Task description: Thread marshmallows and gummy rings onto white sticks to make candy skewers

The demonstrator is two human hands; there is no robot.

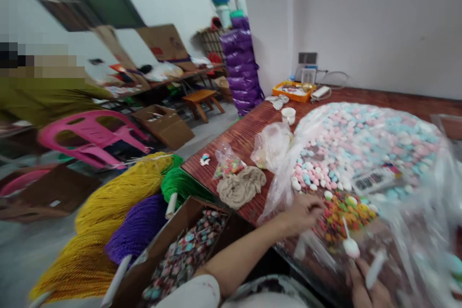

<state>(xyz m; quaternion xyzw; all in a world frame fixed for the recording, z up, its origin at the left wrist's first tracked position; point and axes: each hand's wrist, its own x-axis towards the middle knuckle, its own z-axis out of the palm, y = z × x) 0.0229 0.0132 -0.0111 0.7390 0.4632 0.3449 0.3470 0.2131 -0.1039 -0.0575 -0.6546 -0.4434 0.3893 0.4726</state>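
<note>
My left hand reaches over the table's near side, fingers apart, beside a heap of orange, red, yellow and green beads. Nothing shows in its fingers. At the lower right, my right hand is closed, partly cut off by the frame. Its fingertips pinch below a white-and-pink ball with a thin white stick or cord standing up from it. A blurred white strip also sticks up from this hand. Behind the beads lies a wide spread of pink, white and blue balls on clear plastic.
A box of strung beads stands left of my arm. Yellow cord bundles lie beyond it. A brown cloth, a white cup and an orange tray are on the table. Another person sits near a pink chair.
</note>
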